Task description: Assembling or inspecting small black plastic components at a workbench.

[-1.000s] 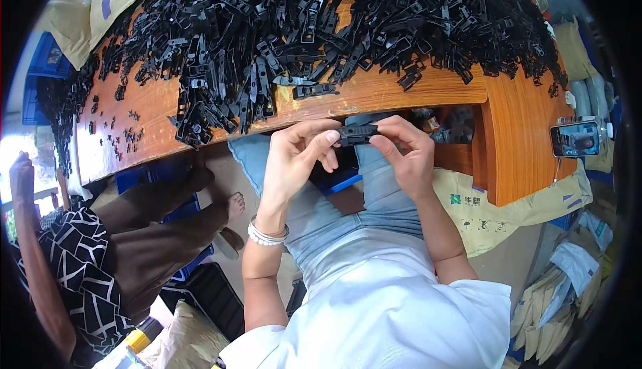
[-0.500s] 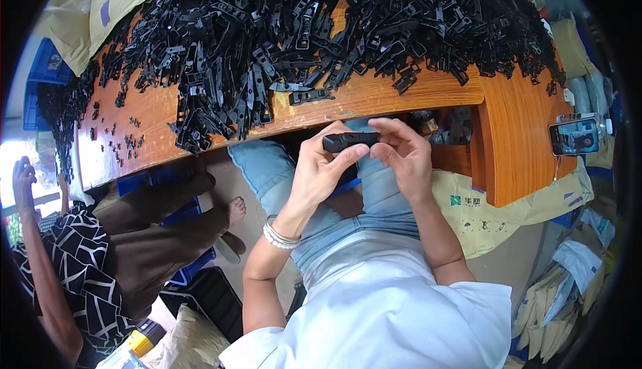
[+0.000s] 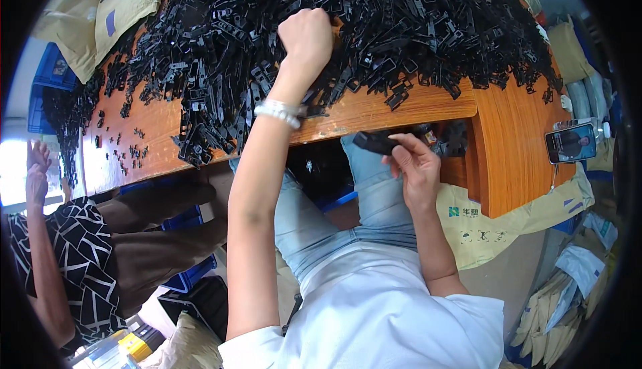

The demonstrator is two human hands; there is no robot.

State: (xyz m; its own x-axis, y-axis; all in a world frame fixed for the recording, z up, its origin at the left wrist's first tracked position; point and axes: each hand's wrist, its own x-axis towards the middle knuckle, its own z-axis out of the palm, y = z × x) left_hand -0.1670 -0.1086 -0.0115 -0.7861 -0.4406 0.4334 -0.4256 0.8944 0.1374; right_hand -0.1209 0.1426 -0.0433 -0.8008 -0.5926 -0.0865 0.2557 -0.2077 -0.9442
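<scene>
Nearest, at 5 o'clock: right hand (image 3: 416, 168) over the lap, fingers (image 3: 396, 143) closed around a black plastic part (image 3: 374, 143), held just below the table (image 3: 401, 108) edge. Beyond, at 12 o'clock: left hand (image 3: 305, 35) reaching into the heap of black parts (image 3: 374, 21), fingers curled and buried in it; whether they grip a piece cannot be told. A beaded bracelet (image 3: 279, 111) circles the left wrist. At 3 o'clock, a phone (image 3: 570, 143) lies on the table. At 8 o'clock, a seated person's patterned sleeve (image 3: 60, 255).
</scene>
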